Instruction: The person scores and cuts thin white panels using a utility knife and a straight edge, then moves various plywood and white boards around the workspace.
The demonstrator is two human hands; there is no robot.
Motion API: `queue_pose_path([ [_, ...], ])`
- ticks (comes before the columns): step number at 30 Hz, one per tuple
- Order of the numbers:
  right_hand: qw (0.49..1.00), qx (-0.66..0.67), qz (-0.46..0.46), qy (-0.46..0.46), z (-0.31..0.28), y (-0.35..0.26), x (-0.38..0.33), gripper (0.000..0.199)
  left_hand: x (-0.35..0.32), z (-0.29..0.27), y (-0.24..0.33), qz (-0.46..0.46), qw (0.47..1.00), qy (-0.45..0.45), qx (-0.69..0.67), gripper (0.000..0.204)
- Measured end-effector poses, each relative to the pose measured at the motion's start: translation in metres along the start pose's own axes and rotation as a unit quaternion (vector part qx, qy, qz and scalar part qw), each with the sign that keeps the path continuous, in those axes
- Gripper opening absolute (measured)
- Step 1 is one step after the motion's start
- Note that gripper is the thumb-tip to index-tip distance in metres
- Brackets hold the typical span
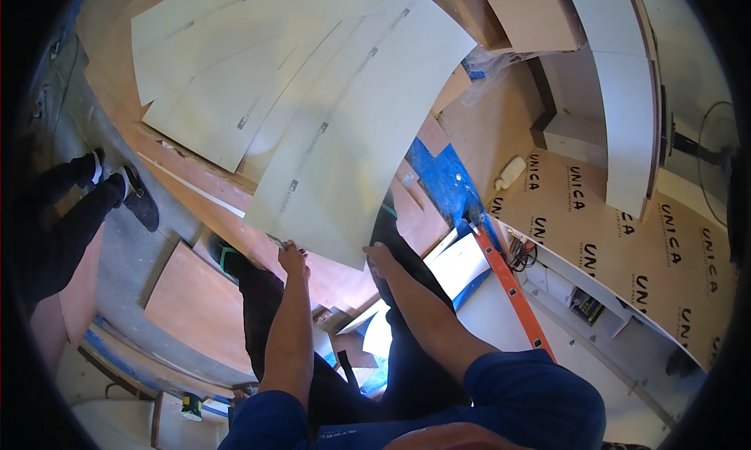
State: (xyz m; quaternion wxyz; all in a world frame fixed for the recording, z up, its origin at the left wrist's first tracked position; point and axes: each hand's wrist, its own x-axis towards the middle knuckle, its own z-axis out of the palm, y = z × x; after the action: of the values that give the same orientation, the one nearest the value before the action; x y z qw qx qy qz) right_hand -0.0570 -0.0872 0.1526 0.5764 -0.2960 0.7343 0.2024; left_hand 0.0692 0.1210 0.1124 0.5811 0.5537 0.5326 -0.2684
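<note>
**Alignment of the Long, Thin, Pale Cream Sheet with Dark Printed Marks (336,161)**

The sheet lay directly ahead of the person, with its narrow near edge at the hands. Its long axis ran forward from that edge and slanted to the right; the far end was well apart from both hands.

1. Left hand (293,260): positioned at the near edge, inward of the left near corner. Its fingers were curled. A small, dark item showed beside the fingertips; whether the fingers pinched the sheet, that item or both could not be told.
2. Right hand (379,258): positioned at the right near corner, with the thumb and fingers appearing to pinch it. Of the two hands, this one was nearer to a corner and to the long right edge.

Surroundings: other pale, flat sheets with similar marks (199,133) lay to the left, partly overlapped, above a broad, brown, wood-coloured board (113,75). A crumpled blue plastic-like covering (438,172) lay beyond the right hand. A straight, orange, slotted bar (510,292) stood to the right of the right forearm, apart from the sheet.
</note>
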Motion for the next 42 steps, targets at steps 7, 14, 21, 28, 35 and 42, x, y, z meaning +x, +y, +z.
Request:
queue_pose_path([
  [7, 0.999, 0.006, 0.041, -0.011, 0.001, 0.004, -0.007, 0.045, -0.041, 0.017, -0.001, 0.039, 0.995, 0.044, -0.085, 0.009],
  [14, 0.984, -0.098, -0.143, 0.051, -0.042, 0.004, 0.043, 0.039, -0.078, 0.057, 0.023, 0.058, 0.998, 0.0, -0.019, 0.016],
  [21, 0.996, -0.041, -0.068, -0.049, -0.072, -0.058, -0.167, 0.027, -0.139, 0.031, 0.043, 0.154, 0.987, -0.023, 0.05, 0.028],
  [28, 0.989, 0.136, -0.031, -0.047, -0.189, -0.01, -0.286, 0.028, -0.311, 0.049, 0.057, 0.179, 0.951, -0.188, 0.166, 0.022],
  [35, 0.963, 0.032, -0.267, -0.023, -0.266, 0.093, -0.166, 0.035, -0.305, 0.124, -0.022, 0.23, 0.902, -0.239, 0.278, 0.022],
  [42, 0.943, 0.037, -0.328, 0.035, -0.302, 0.001, -0.073, 0.031, -0.292, 0.206, -0.055, 0.139, 0.958, -0.204, 0.148, 0.027],
])
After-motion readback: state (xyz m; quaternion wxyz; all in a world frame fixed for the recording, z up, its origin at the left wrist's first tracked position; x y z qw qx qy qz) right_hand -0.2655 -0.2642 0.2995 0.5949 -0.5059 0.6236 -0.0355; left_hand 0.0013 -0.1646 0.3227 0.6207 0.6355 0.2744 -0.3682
